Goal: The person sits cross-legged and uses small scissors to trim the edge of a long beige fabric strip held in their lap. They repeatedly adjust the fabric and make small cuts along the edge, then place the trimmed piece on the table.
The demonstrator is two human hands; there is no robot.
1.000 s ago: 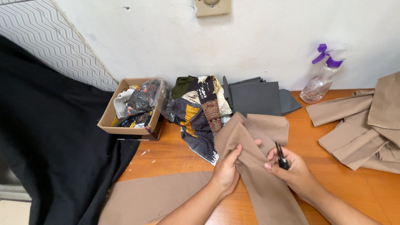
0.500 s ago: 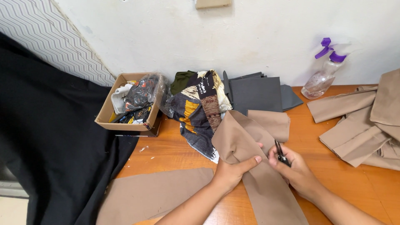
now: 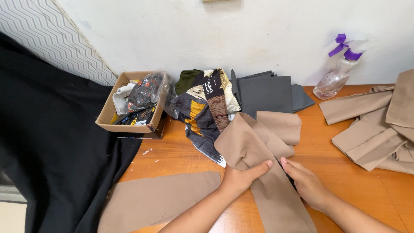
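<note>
Head view: my left hand (image 3: 241,179) and right hand (image 3: 307,184) both pinch the tan fabric strip (image 3: 267,172) lying on the wooden table (image 3: 181,151), smoothing its fold; next, I judge, comes steady alignment. The small black tool visible earlier is now hidden.

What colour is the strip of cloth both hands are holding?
Plain tan, a light brown. The cloth strip shows best in the head view, between the left hand and right hand.
</note>
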